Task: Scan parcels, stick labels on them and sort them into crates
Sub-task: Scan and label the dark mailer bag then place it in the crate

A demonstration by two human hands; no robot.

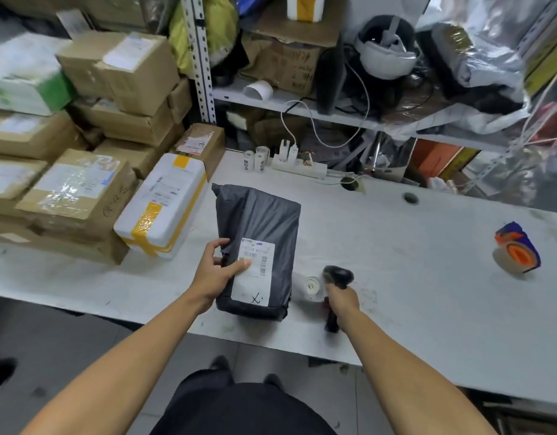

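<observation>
My left hand (215, 271) grips the near left edge of the grey parcel bag (258, 246), thumb lying across the corner of its white shipping label (253, 271) and fingers curled round the side, so the bag rests on the white table (396, 277) straight in front of me with its label facing up; a hand-drawn mark shows near the label's bottom edge. My right hand (343, 301) is clenched round the handle of the black scanner (336, 287), just to the right of the parcel, with the scanner's head pointing away from me. Touching or just beside the scanner's left side sits a small white label roll (311, 285), between the scanner and the bag. Further out to the right, well apart from everything else, an orange and purple tape dispenser (518, 251) lies on the table. To the left, a white foam box (162, 205) bound with yellow tape leans against the stacked cardboard boxes (79, 189). At the far edge of the table stand two small paper rolls (255, 158) beside a white power strip (299, 166), and behind them a metal shelf (302, 109) holds cables and bags
</observation>
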